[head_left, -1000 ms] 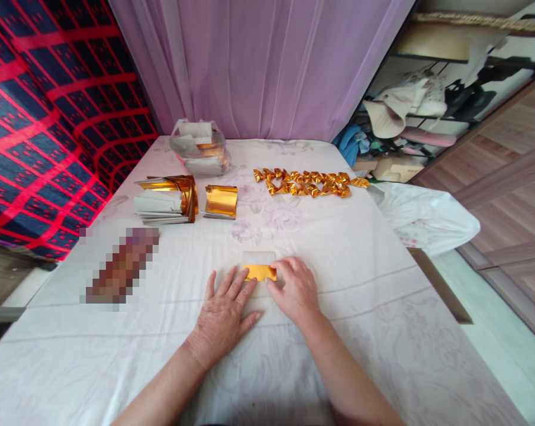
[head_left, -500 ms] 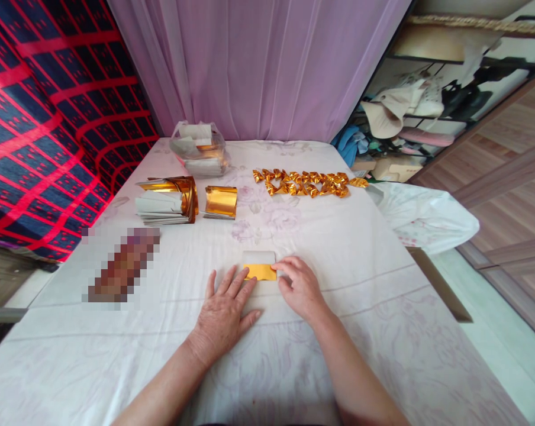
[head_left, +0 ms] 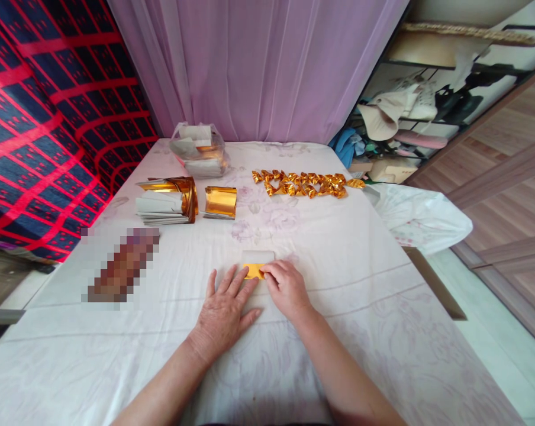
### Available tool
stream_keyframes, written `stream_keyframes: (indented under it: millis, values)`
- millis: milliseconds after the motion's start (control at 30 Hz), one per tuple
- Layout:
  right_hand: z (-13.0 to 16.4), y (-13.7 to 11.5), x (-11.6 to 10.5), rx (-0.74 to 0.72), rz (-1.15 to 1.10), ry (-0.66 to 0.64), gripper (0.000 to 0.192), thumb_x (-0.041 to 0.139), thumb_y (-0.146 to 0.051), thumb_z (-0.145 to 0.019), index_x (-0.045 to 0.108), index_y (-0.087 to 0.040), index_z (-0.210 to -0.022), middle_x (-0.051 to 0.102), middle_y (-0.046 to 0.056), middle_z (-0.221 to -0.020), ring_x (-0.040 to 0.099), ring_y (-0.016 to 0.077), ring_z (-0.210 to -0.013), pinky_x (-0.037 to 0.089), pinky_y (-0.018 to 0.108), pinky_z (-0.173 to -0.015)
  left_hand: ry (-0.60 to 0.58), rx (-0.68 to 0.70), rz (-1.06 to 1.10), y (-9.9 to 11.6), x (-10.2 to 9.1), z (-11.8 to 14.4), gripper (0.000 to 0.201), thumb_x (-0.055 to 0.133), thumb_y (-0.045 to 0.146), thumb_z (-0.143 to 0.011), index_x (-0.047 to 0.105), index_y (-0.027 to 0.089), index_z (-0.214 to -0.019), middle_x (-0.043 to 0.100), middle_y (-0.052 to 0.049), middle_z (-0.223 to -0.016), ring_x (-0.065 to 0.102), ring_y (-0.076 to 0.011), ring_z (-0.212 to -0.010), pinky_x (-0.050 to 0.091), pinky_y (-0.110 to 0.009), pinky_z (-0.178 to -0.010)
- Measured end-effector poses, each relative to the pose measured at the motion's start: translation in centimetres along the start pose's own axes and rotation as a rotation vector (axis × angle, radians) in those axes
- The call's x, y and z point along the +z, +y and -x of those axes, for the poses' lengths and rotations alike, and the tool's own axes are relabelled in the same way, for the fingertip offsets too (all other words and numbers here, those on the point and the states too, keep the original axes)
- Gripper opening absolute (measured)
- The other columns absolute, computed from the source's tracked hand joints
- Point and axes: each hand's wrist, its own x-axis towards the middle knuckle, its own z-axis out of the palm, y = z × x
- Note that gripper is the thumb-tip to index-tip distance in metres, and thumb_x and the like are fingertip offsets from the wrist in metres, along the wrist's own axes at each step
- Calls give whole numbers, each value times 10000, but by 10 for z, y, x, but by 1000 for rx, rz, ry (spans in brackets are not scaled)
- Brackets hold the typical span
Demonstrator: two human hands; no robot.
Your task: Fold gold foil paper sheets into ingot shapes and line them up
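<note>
Both hands (head_left: 254, 293) flat, pressing gold paper (head_left: 253, 271); foil stacks (head_left: 185, 198), folded gold pieces (head_left: 305, 184) well beyond.

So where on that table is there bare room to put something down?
The cloth right of the right hand is bare to the edge. So is the near strip left of the left hand, and the middle band between the hands and the gold twists. The far left is crowded: paper stack, gold sheet, plastic bag.

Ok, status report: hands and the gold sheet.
Left hand flat, pinning gold sheet. Right hand pressing its other end. Nothing in the way on the white cloth.
</note>
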Motion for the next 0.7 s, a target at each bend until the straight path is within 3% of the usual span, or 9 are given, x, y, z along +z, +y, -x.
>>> stream_keyframes:
  millis: [200,700]
  values:
    - [1,4,-1,14,-16,-1,224,491,-98,-852,662,-223,-924,689,46,-907,617,192,-866,481,312,-793,4,-4,12,1,0,-2,531,448,610,-910,509,351,-1370,503,-68,-1450,412,-310,-1353,147,-617,-1133]
    - [0,2,-2,41,-3,-10,218,503,-91,-844,664,-225,-905,691,39,-894,624,190,-866,484,320,-807,-10,-34,12,-4,-10,-2,499,493,568,-897,572,308,-1316,522,-56,-1435,430,-323,-1337,102,-613,-1151]
